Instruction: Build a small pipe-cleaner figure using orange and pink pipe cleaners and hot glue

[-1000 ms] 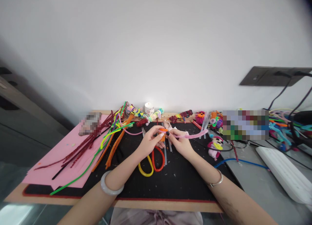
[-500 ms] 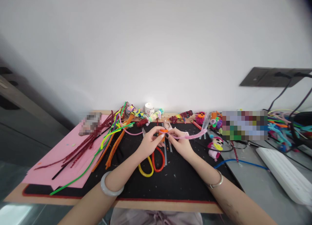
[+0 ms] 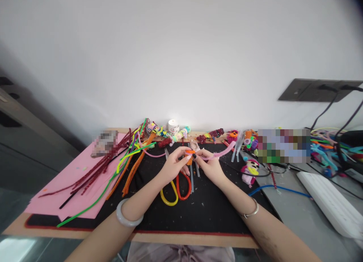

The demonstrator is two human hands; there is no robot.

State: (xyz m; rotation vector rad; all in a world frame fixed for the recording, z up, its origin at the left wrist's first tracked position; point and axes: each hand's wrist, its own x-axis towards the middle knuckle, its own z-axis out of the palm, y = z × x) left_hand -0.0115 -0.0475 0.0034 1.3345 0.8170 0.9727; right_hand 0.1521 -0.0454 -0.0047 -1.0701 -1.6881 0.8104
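Over the black mat (image 3: 221, 213), my left hand (image 3: 175, 165) and my right hand (image 3: 209, 164) meet fingertip to fingertip. My left hand is closed on a small orange pipe-cleaner piece (image 3: 190, 152); its exact shape is partly covered by fingers. Pinched in my right hand is a fuzzy pink pipe cleaner (image 3: 228, 150), its free end curving up to the right. Where pink and orange meet is hidden by my fingertips. Below my left hand lie scissors (image 3: 184, 198) with one red and one yellow handle loop, their blades partly behind that hand.
Loose pipe cleaners (image 3: 133, 167) lie at left, some across pink sheets (image 3: 70, 179). Along the wall are a white roll (image 3: 173, 126) and several fuzzy figures. A panda-like figure (image 3: 250, 171) lies right of my right hand. Further right are cables and a white power strip (image 3: 329, 203).
The free end of the pink pipe cleaner has swung upward and slightly left. Both hands stay nearly in place, still holding the pieces together.
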